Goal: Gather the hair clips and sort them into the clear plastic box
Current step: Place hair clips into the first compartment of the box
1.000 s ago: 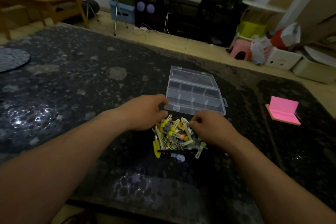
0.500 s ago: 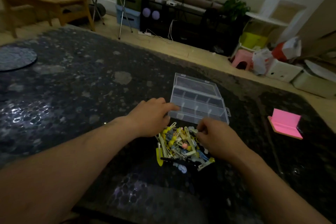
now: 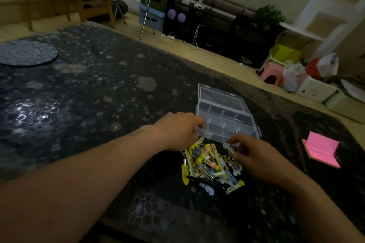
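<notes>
Lying heaped on the dark table (image 3: pixel 98 104), the hair clips (image 3: pixel 207 163) sit just on the near side of the clear plastic box (image 3: pixel 227 120), whose lid is open and whose long axis runs left to right. The right hand (image 3: pixel 256 158) pinches one pale clip (image 3: pixel 229 147) between thumb and fingertips, just short of the box's near wall, so the drop is judged a short reach forward. The left hand (image 3: pixel 177 130) grips the box's near-left corner with curled fingers, apparently steadying it.

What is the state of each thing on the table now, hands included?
box: open, lid laid back, compartments look empty.
hair clips: heaped on the table before the box.
left hand: grips the box's near corner.
right hand: pinches a pale clip above the heap.
</notes>
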`<action>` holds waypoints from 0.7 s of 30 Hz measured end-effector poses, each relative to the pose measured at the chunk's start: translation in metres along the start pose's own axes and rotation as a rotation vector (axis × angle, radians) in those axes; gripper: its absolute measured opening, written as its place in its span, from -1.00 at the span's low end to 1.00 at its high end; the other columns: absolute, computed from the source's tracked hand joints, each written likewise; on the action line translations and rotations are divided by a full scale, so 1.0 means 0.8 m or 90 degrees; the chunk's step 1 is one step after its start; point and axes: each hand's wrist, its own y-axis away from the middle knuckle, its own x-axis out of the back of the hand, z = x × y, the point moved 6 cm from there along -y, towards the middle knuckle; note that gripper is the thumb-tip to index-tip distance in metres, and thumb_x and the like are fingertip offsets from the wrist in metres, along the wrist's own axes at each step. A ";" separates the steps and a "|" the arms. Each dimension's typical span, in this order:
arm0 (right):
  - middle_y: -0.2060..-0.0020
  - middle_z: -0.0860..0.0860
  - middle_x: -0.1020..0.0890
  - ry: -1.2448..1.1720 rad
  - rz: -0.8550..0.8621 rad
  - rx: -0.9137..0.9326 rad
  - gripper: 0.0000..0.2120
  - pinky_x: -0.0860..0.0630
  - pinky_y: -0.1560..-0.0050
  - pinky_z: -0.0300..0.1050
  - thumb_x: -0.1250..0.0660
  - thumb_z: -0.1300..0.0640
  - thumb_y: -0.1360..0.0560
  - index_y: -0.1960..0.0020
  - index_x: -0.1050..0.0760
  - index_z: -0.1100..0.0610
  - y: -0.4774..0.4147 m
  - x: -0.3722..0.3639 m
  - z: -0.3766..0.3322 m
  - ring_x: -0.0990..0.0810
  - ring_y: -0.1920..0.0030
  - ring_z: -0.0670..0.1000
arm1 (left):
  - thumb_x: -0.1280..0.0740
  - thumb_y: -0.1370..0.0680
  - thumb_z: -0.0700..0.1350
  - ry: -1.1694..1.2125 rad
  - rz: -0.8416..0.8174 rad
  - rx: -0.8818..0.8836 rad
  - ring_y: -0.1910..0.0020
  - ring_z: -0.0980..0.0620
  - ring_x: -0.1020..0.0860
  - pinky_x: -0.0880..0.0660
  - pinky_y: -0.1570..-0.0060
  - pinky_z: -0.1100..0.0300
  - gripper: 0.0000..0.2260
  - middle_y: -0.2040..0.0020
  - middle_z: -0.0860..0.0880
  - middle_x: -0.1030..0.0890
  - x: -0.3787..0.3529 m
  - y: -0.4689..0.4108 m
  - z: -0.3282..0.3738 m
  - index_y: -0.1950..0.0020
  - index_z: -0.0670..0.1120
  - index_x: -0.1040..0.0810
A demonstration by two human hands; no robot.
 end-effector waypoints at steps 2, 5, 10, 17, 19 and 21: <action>0.13 -0.12 -0.69 -0.009 -0.019 0.003 -0.73 -0.54 0.15 -0.24 -0.38 0.07 -0.66 -0.25 -0.48 -0.25 -0.004 -0.003 0.001 -0.66 0.15 -0.18 | -0.18 -0.69 0.02 0.000 -0.007 0.002 -0.11 0.01 -0.46 -0.33 -0.09 0.01 -0.68 -0.08 0.09 -0.43 0.002 0.001 0.000 -0.45 0.16 -0.42; 0.15 -0.10 -0.67 -0.003 -0.016 0.008 -0.86 -0.50 0.19 -0.26 -0.38 0.05 -0.66 -0.08 -0.52 -0.20 -0.006 0.001 0.000 -0.63 0.19 -0.19 | -0.18 -0.69 0.03 0.004 -0.017 0.005 -0.14 -0.02 -0.48 -0.35 -0.15 -0.03 -0.68 -0.11 0.07 -0.47 0.002 0.003 0.001 -0.46 0.17 -0.41; 0.14 -0.05 -0.68 -0.109 0.021 0.006 -0.96 -0.62 0.06 -0.06 -0.39 -0.01 -0.65 -0.02 -0.60 -0.10 -0.003 0.009 -0.015 -0.66 0.16 -0.12 | -0.18 -0.69 0.05 0.003 -0.023 0.011 -0.20 -0.03 -0.50 -0.33 -0.14 -0.04 -0.69 -0.15 0.05 -0.51 0.003 0.002 0.001 -0.44 0.17 -0.41; 0.09 0.02 -0.68 -0.205 0.164 -0.034 -0.90 -0.56 0.08 -0.07 -0.36 0.02 -0.68 -0.07 -0.59 0.03 -0.083 0.051 -0.057 -0.66 0.07 0.00 | -0.18 -0.68 0.07 -0.021 -0.021 0.017 -0.28 -0.09 -0.51 -0.41 -0.29 -0.12 -0.69 -0.31 -0.02 -0.53 0.006 0.001 0.001 -0.42 0.10 -0.40; 0.10 0.04 -0.69 -0.226 0.185 -0.057 -0.90 -0.63 0.01 0.00 -0.39 0.02 -0.66 -0.05 -0.60 0.05 -0.123 0.051 -0.065 -0.68 0.05 0.03 | -0.19 -0.67 0.09 -0.027 -0.025 0.018 -0.29 -0.10 -0.51 -0.41 -0.29 -0.13 -0.66 -0.31 -0.03 -0.52 0.005 0.001 0.000 -0.44 0.10 -0.38; 0.13 0.08 -0.70 -0.208 0.183 -0.072 -0.86 -0.68 -0.02 0.13 -0.41 0.02 -0.66 0.02 -0.62 0.06 -0.159 0.041 -0.071 -0.70 0.07 0.09 | -0.19 -0.67 0.10 -0.030 -0.026 0.016 -0.30 -0.09 -0.50 -0.41 -0.29 -0.13 -0.64 -0.31 -0.02 -0.51 0.005 0.000 -0.001 -0.46 0.11 -0.37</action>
